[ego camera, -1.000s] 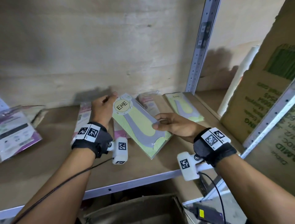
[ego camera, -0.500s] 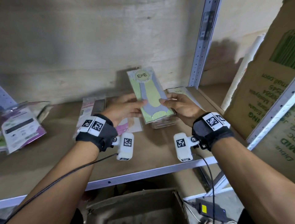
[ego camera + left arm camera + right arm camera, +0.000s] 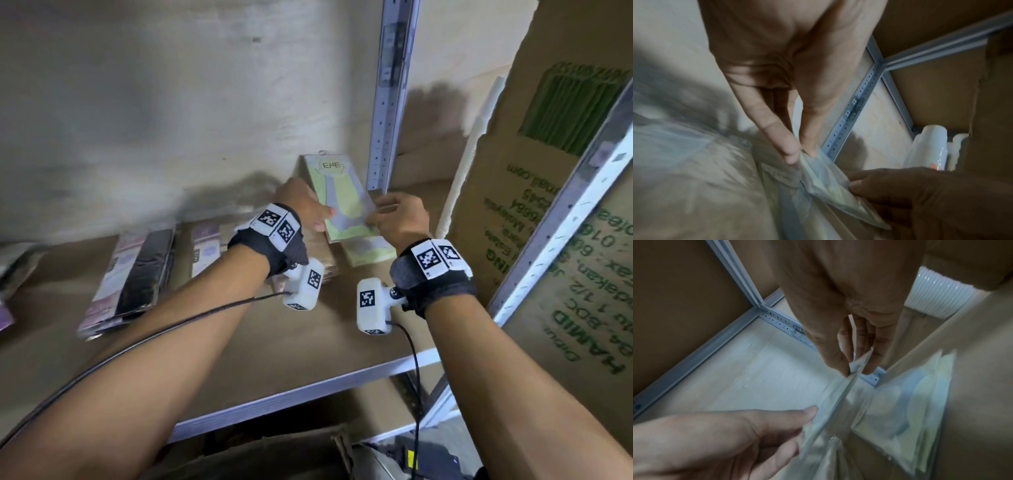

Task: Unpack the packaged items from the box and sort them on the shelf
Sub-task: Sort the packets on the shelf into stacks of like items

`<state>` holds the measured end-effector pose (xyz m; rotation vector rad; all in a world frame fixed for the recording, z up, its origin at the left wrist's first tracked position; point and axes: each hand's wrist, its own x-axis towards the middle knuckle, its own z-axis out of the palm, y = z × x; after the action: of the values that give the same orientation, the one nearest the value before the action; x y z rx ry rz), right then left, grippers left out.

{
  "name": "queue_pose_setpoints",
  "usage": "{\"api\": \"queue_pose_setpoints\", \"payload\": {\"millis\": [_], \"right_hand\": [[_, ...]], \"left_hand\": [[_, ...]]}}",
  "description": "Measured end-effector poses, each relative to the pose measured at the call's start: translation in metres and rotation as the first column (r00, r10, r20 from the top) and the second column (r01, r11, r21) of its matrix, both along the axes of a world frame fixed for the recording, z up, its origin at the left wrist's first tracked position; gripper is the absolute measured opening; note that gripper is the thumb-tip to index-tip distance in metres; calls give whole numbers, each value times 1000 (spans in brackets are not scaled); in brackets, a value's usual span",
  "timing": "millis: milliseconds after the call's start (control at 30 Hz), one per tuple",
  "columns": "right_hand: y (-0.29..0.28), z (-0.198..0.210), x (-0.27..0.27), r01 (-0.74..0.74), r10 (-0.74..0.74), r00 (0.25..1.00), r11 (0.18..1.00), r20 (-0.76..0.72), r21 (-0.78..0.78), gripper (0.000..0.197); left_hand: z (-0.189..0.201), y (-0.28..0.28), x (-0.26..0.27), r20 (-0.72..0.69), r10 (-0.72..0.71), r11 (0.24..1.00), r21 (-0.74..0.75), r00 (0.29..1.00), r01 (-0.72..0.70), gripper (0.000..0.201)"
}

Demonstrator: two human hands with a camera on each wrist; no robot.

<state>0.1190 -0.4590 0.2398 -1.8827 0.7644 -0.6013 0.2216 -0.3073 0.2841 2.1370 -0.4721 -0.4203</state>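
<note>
A green-and-yellow packet (image 3: 344, 202) labelled ENE stands tilted against the back wall, close to the shelf post. My left hand (image 3: 323, 219) pinches its left edge, thumb and forefinger closed on the plastic (image 3: 807, 155). The right edge is pinched by my right hand (image 3: 376, 214), fingers either side of the wrapper (image 3: 857, 366). Under it a second packet of the same kind (image 3: 371, 251) lies flat on the shelf board (image 3: 308, 342). The open cardboard box (image 3: 274, 455) sits below the shelf.
Pink-and-black packets (image 3: 137, 274) and another pink one (image 3: 205, 246) lie on the shelf to the left. The grey upright post (image 3: 390, 92) stands just right of the held packet. A white roll (image 3: 462, 171) and a large printed carton (image 3: 548, 240) fill the right side.
Both hands have carried the ENE packet rightward and deeper into the shelf, tipping it upright near the post, above the other green packet.
</note>
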Motion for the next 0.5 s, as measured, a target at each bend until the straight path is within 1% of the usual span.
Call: {"api": "queue_pose_setpoints", "payload": {"millis": [67,133,200,233,333,367,433,500], "right_hand": [[-9,-5,-2,15,-15,1000,1000,-18,-17,33],[-14,-7,-5,13,-14,998,1000,-58,-22,30],[-16,-9,-7,15,-18,994,999,-111,-30,29],[-17,-10,-8,20,-24,991,999,-130,-36,28],[-19,-15,-12,52,-62,988,996,-141,-76,26],[-20,-16,-14,56,-69,987,994,-148,-90,23],[-22,-20,-17,38,-56,979,995,-195,-95,21],[-23,-23,-19,10,-30,971,996,-236,-85,24]], "left_hand": [[-1,-16,-5,-13,-1,999,50,1000,1,38],[-6,-30,-9,21,-2,990,140,1000,-1,47],[-10,-41,-15,161,-13,953,301,987,-37,50],[-12,-45,-18,236,-15,931,357,972,-73,49],[-22,-58,-25,332,4,887,434,943,-157,42],[-24,-61,-26,353,9,874,451,936,-179,42],[-26,-64,-28,356,-13,844,505,935,-180,51],[-24,-67,-27,345,-27,825,537,938,-174,50]]}}
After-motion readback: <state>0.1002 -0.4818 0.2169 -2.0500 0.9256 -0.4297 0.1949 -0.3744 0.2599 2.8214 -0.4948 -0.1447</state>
